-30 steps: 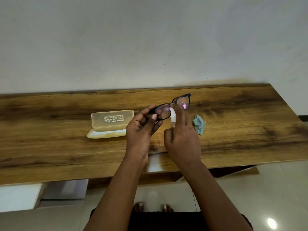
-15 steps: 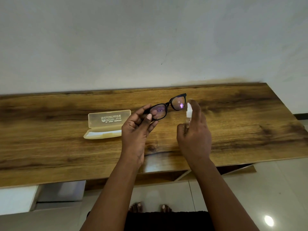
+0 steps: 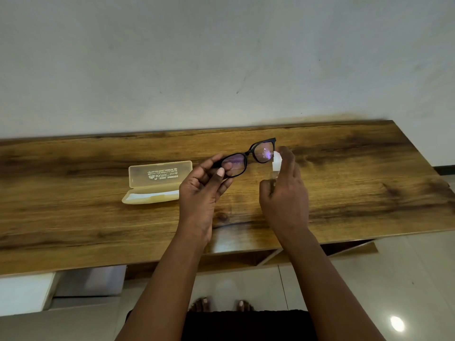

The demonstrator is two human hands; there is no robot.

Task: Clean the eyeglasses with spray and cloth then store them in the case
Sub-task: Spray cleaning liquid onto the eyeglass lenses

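Left hand (image 3: 202, 190) fingers pinch black plastic eyeglasses (image 3: 247, 157), held above brown wooden desk (image 3: 73, 217). Right hand (image 3: 283, 193) fingers wrap small clear spray bottle (image 3: 277, 163), top finger on cap, just right of right lens. Spraying step now. Wiping and storing left. Cloth not seen. Yellowish see-through plastic case (image 3: 157, 180) lies open, left, no glasses inside.

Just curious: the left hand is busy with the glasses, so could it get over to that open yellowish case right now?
Probably yes. The open case lies on the table just beside the left hand, with nothing between them. But that hand holds the eyeglasses, so it could not grip the case freely.
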